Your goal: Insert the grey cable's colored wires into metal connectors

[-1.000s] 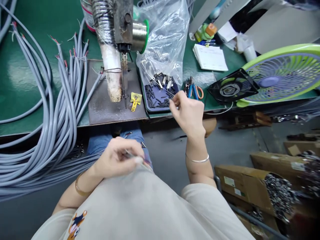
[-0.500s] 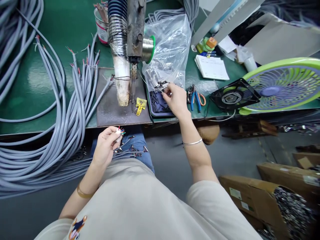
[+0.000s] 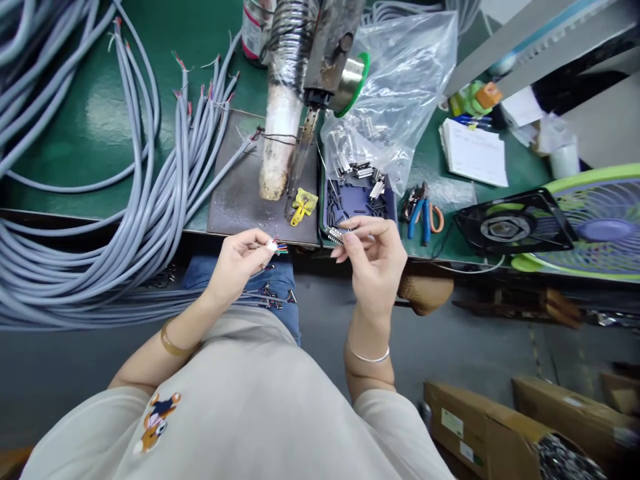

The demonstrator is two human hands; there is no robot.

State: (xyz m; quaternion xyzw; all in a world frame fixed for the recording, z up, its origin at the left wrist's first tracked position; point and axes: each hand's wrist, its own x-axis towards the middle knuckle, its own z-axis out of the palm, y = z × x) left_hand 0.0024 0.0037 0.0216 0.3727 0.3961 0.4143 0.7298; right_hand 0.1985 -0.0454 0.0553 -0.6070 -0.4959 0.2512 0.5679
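My left hand [image 3: 246, 257] is closed on the end of a cable, and its stripped coloured wires [image 3: 281, 247] point right from the fingertips. In a pinch, my right hand [image 3: 373, 257] holds a small metal connector [image 3: 336, 235] just in front of the tray. The purple-grey tray [image 3: 353, 198] carries black pieces and loose metal connectors [image 3: 376, 183]. A clear plastic bag [image 3: 400, 87] with more connectors lies over the tray's back. Left of the tray, a soldering iron [image 3: 303, 150] points down above a brown board [image 3: 240, 193], beside a yellow clip [image 3: 303, 207].
Grey cables [image 3: 165, 180] cover the bench's left side and hang over its edge. A solder spool [image 3: 353, 85] is by the iron. Blue-handled pliers [image 3: 421, 217], a paper pad [image 3: 474, 152], a black fan [image 3: 515, 223] and a green fan [image 3: 607, 230] stand right. Cardboard boxes [image 3: 470, 427] are below.
My right hand has drawn back from the tray with a connector between its fingers. My left hand has come up and right with the cable end, closer to my right hand. The view has shifted.
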